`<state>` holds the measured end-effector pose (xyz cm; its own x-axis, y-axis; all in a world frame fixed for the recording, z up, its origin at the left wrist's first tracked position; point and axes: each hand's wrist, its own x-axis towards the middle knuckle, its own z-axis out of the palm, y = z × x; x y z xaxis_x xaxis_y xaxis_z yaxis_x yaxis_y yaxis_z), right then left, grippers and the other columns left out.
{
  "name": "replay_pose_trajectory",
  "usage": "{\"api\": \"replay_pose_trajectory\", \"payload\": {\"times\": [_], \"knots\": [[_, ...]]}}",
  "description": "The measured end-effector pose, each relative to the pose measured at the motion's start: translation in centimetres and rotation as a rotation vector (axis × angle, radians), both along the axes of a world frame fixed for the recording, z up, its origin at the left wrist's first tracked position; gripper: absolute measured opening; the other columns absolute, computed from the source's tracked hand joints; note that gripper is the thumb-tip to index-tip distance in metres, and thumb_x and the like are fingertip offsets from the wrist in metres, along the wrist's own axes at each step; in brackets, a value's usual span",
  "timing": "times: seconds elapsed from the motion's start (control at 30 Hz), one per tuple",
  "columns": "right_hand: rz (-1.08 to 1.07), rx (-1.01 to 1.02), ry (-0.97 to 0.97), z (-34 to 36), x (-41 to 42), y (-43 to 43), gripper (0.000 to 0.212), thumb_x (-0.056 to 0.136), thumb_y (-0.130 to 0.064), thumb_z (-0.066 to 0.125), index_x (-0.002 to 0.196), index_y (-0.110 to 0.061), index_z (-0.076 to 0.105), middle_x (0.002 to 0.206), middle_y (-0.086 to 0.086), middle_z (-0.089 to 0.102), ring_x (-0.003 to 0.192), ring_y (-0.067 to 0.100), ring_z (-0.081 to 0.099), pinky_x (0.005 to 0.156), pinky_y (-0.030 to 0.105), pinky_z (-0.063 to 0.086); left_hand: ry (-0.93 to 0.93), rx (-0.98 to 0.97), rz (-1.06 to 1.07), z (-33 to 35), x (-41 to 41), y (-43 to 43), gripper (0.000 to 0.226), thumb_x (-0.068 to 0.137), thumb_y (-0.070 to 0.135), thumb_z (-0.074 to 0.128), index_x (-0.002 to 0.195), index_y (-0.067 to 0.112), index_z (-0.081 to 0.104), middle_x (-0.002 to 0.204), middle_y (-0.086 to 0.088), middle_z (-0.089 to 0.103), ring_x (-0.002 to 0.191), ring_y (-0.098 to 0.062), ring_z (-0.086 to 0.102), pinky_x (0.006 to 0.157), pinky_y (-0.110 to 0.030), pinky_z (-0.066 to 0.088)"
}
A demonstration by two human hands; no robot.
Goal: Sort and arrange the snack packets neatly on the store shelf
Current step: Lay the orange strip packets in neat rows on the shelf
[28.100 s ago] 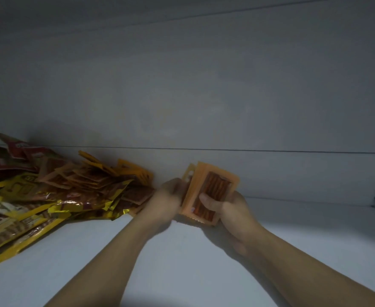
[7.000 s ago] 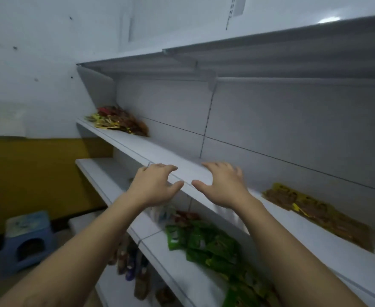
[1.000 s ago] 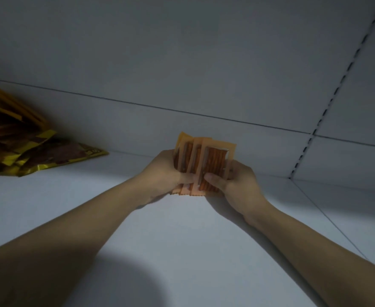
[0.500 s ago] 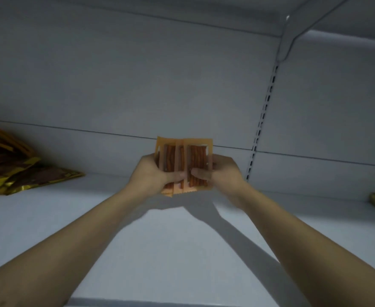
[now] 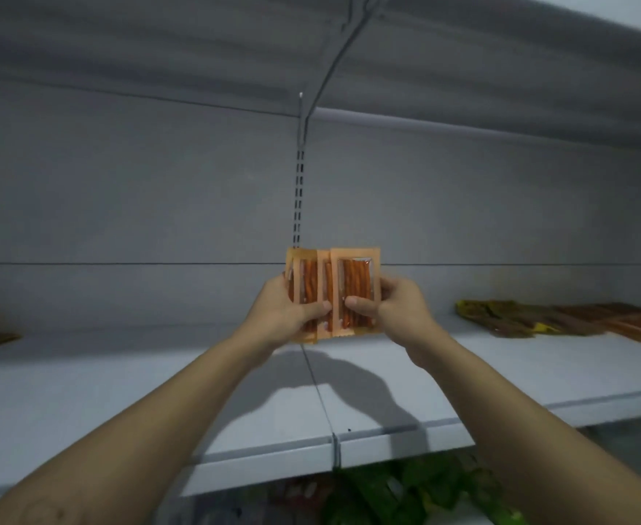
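Orange snack packets [image 5: 334,293] are standing fanned upright above the white shelf [image 5: 159,392], both hands gripping them: the left hand [image 5: 284,310] is curling round the back ones, and the right hand [image 5: 394,310] is pinching the front one, thumb on its face.

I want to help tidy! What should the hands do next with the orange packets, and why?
Probably carry the orange packets to the right and lay them beside the row of packets lying flat on the shelf. The left hand and right hand hold them fanned above it, not yet set down.
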<state>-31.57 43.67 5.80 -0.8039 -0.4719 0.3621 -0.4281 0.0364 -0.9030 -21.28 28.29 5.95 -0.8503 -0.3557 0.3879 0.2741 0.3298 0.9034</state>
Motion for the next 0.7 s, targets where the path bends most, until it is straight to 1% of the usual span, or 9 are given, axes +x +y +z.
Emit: {"api": "replay_pose_trajectory", "payload": {"times": [0.07, 0.13, 0.17, 0.27, 0.33, 0.47, 0.6, 0.67, 0.7], "knots": [[-0.049, -0.019, -0.013, 0.0, 0.4, 3.7, 0.018, 0.086, -0.01, 0.074, 0.101, -0.021, 0.071, 0.089, -0.007, 0.077, 0.083, 0.012, 0.074, 0.076, 0.031, 0.061, -0.024, 0.01, -0.029, 0.0, -0.7, 3.4, 0.029, 0.084, 0.009, 0.076, 0.106, 0.024, 0.065, 0.101, 0.0, 0.074, 0.088, -0.015, 0.073, 0.08, -0.033, 0.059], [-0.113, -0.036, -0.029, -0.3, 0.8, 7.6, 0.017, 0.087, -0.014, 0.073, 0.1, -0.023, 0.07, 0.087, -0.009, 0.077, 0.081, 0.009, 0.074, 0.068, 0.026, 0.061, -0.047, 0.015, -0.065, -0.2, -1.4, 7.0, 0.031, 0.085, 0.012, 0.076, 0.112, 0.02, 0.064, 0.102, -0.001, 0.072, 0.092, -0.017, 0.071, 0.082, -0.035, 0.058], [-0.15, -0.039, -0.033, -0.5, 1.1, 9.5, 0.017, 0.087, -0.016, 0.073, 0.103, -0.022, 0.07, 0.088, -0.009, 0.076, 0.082, 0.009, 0.074, 0.069, 0.026, 0.061, -0.056, 0.012, -0.094, -0.3, -1.7, 8.8, 0.032, 0.085, 0.013, 0.075, 0.114, 0.018, 0.063, 0.104, -0.001, 0.071, 0.094, -0.018, 0.07, 0.083, -0.035, 0.058], [-0.274, -0.022, -0.042, -0.9, 1.9, 15.3, 0.028, 0.087, -0.022, 0.073, 0.114, -0.017, 0.069, 0.099, -0.004, 0.075, 0.092, 0.013, 0.073, 0.084, 0.036, 0.06, -0.075, -0.013, -0.205, -0.7, -2.6, 14.2, 0.03, 0.088, 0.015, 0.071, 0.116, 0.02, 0.06, 0.105, 0.001, 0.07, 0.094, -0.015, 0.069, 0.08, -0.031, 0.058], [-0.337, -0.025, -0.061, -1.1, 2.6, 19.2, 0.03, 0.087, -0.022, 0.072, 0.116, -0.015, 0.068, 0.102, -0.002, 0.074, 0.096, 0.015, 0.072, 0.088, 0.04, 0.059, -0.077, -0.026, -0.282, -0.9, -3.2, 17.7, 0.025, 0.09, 0.016, 0.069, 0.112, 0.024, 0.059, 0.104, 0.003, 0.07, 0.092, -0.013, 0.07, 0.079, -0.03, 0.058], [-0.485, -0.074, -0.067, -1.6, 3.7, 26.3, 0.031, 0.085, -0.018, 0.075, 0.113, -0.013, 0.064, 0.103, 0.003, 0.073, 0.096, 0.018, 0.071, 0.089, 0.044, 0.058, -0.085, -0.022, -0.413, -1.1, -4.5, 24.6, 0.023, 0.091, 0.015, 0.068, 0.11, 0.025, 0.061, 0.104, 0.002, 0.072, 0.091, -0.012, 0.072, 0.079, -0.031, 0.059], [-0.622, -0.073, -0.058, -1.8, 4.2, 32.3, 0.026, 0.083, -0.018, 0.078, 0.104, -0.019, 0.063, 0.098, 0.001, 0.073, 0.092, 0.016, 0.072, 0.086, 0.042, 0.059, -0.083, 0.005, -0.492, -1.8, -5.4, 30.3, 0.026, 0.09, 0.012, 0.069, 0.113, 0.022, 0.065, 0.104, 0.002, 0.074, 0.094, -0.014, 0.072, 0.081, -0.033, 0.059], [-0.697, -0.076, -0.045, -2.5, 4.5, 35.0, 0.025, 0.082, -0.016, 0.079, 0.099, -0.023, 0.062, 0.097, -0.002, 0.073, 0.09, 0.014, 0.072, 0.085, 0.041, 0.059, -0.09, 0.003, -0.512, -2.2, -5.9, 32.4, 0.025, 0.088, 0.011, 0.071, 0.108, 0.025, 0.066, 0.104, 0.002, 0.074, 0.095, -0.014, 0.071, 0.083, -0.035, 0.059], [-0.742, -0.075, -0.045, -3.0, 4.7, 36.4, 0.025, 0.083, -0.016, 0.078, 0.1, -0.024, 0.062, 0.098, -0.002, 0.073, 0.091, 0.014, 0.071, 0.085, 0.041, 0.059, -0.09, -0.018, -0.515, -2.4, -6.2, 33.3, 0.025, 0.087, 0.011, 0.073, 0.104, 0.028, 0.065, 0.104, 0.002, 0.074, 0.095, -0.014, 0.071, 0.084, -0.035, 0.059]]}}
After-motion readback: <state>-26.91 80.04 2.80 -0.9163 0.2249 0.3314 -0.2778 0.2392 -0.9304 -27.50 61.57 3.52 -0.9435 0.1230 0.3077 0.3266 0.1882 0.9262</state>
